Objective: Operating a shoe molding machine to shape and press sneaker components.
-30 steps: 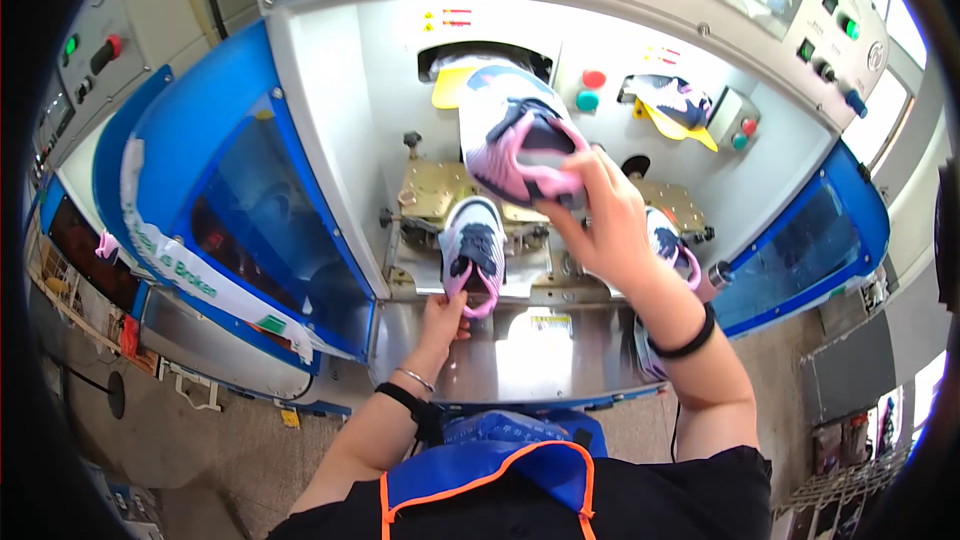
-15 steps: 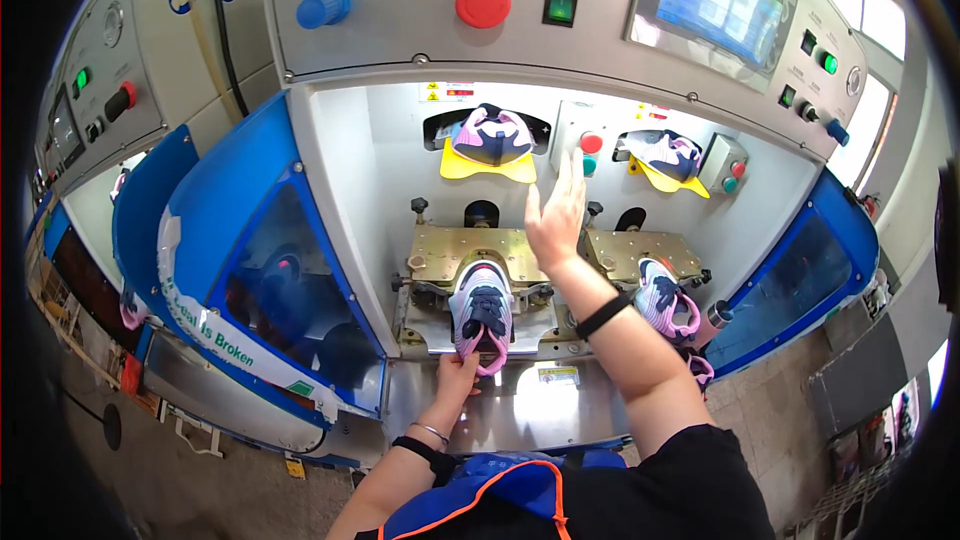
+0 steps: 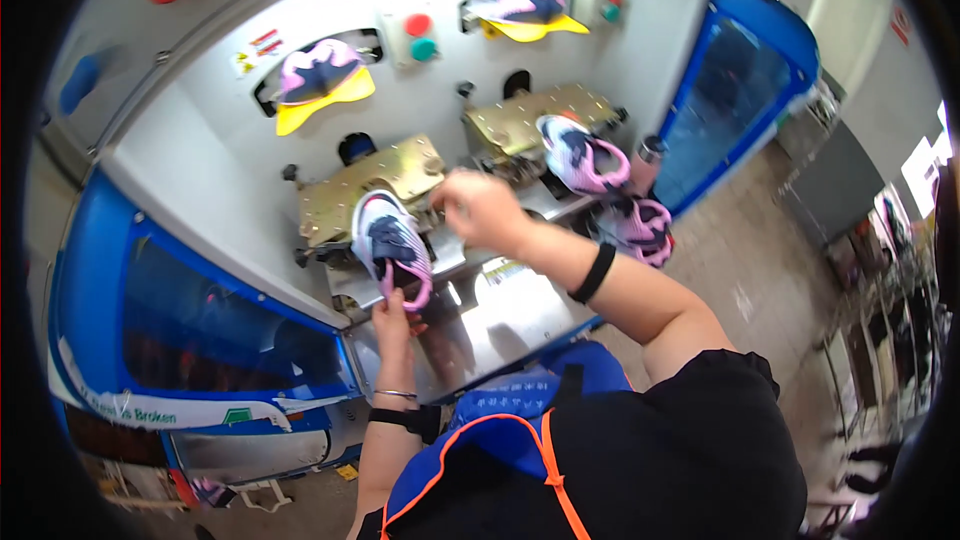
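Observation:
My left hand grips the pink heel of a white, pink and navy sneaker. The sneaker's toe rests at the brass-coloured clamp plate of the left station. Just right of that shoe, my right hand hovers in the air, smeared by motion, so its fingers are unclear. At the right station a matching sneaker sits with its toe against another brass-coloured plate.
Two shoe uppers on yellow pieces, one left and one right, sit at back-wall openings. Between them is a red and green button box. A pink bottle and another sneaker stand at the right. Blue-framed windowed panels flank the machine.
The view has swung right and downward. My right hand has come down from the button box towards the left sneaker. My left hand still holds that sneaker's heel.

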Motion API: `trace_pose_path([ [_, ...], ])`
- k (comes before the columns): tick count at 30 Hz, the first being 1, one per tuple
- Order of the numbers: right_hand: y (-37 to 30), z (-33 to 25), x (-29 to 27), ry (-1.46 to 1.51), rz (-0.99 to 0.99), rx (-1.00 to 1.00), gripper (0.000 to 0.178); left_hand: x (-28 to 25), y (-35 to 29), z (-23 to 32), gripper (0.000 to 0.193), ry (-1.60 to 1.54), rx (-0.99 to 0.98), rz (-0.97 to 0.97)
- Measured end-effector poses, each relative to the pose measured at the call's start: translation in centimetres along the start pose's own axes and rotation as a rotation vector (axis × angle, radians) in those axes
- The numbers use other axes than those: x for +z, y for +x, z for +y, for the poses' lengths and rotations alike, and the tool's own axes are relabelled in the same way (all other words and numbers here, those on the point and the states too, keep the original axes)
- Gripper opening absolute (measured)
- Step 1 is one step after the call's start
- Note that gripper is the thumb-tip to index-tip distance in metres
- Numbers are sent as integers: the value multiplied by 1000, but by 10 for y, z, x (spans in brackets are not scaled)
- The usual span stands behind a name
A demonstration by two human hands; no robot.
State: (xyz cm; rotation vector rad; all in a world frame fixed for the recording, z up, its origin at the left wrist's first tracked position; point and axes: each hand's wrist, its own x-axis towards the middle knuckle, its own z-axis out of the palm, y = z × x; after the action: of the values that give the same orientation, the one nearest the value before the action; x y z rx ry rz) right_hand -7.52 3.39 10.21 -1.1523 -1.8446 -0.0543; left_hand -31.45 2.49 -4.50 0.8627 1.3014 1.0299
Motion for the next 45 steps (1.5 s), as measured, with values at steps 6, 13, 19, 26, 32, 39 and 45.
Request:
trace_pose_path([
  [6,-229,-22,-26,38,-462,493,16,-3,-13,12,47,-65,-11,-57],
  [13,-355,31,-120,331,221,1501,26,-2,-36,-22,63,-329,-143,-47],
  [19,-415,80,-151,812,793,1985,36,11,-46,-77,41,8,-585,-273],
  [26,-392,150,-138,1207,908,1864,56,141,-59,-10,42,187,-384,-561],
  [32,-390,114,-176,826,543,1871,43,268,-59,40,77,59,-160,-517],
  [39,-344,119,-207,504,769,1442,27,344,-39,15,92,752,737,-174],
  [45,-286,104,-226,200,641,835,12,347,-71,15,55,344,592,-347],
])
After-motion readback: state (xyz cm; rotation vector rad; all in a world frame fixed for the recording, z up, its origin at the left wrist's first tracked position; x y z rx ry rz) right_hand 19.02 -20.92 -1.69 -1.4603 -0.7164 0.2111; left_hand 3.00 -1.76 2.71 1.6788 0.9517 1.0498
